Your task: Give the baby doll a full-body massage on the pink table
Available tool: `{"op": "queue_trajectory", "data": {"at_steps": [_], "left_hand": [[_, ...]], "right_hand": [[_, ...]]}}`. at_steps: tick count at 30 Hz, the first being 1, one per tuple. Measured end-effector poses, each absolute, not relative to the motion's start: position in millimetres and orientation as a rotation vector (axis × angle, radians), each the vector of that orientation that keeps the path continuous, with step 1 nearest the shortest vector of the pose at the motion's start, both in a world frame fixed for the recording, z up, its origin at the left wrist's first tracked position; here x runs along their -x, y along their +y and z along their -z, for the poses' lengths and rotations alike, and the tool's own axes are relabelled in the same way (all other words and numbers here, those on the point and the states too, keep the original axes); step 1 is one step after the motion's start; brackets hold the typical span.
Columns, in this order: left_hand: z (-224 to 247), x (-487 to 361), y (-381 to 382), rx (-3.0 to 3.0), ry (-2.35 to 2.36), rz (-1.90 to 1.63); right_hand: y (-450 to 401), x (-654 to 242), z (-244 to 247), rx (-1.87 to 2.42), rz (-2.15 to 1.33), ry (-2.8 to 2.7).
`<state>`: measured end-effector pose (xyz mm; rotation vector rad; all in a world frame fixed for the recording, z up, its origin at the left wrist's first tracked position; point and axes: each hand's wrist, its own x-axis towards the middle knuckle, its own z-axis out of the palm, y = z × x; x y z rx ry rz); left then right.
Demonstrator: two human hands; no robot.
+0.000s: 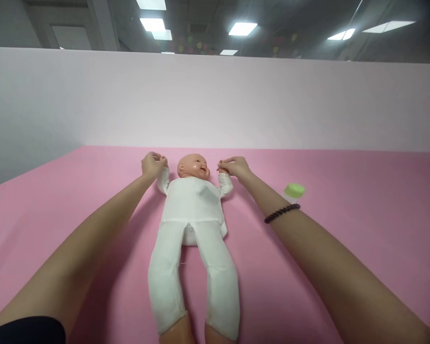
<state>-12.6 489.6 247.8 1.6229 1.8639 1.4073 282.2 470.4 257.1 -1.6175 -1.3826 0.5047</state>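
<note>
A baby doll with a white cloth body lies on its back on a pink surface. Its bald head is at the far end, turned to the right, and its feet point toward me. My left hand is closed around the doll's small hand on the left side. On the other side, my right hand pinches the doll's other hand between thumb and fingers. Both doll arms are bent upward beside the head. The lower ends of the doll's legs run out of the frame.
The pink surface stretches out on both sides of the doll. Behind it stands a white wall panel. A container with a light green lid sits to the right, partly hidden by my right forearm, which wears a dark twisted band.
</note>
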Motion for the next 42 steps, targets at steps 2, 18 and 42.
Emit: {"op": "queue_trajectory", "data": {"at_steps": [2,18,42], "left_hand": [[-234.6,13.5,506.6,-1.644,1.916,-1.188],[-263.7,14.3,430.2,-1.822,1.607,-1.580],[-249.2,53.0,318.8,-2.068,1.485,-1.535]], "right_hand": [[487.6,-278.5,-246.5,1.750,-0.568,-1.418],[409.7,-279.0,-281.1,1.284,-0.574,-1.341],[293.0,-294.4,-244.2,1.324,-0.245,-1.500]]}}
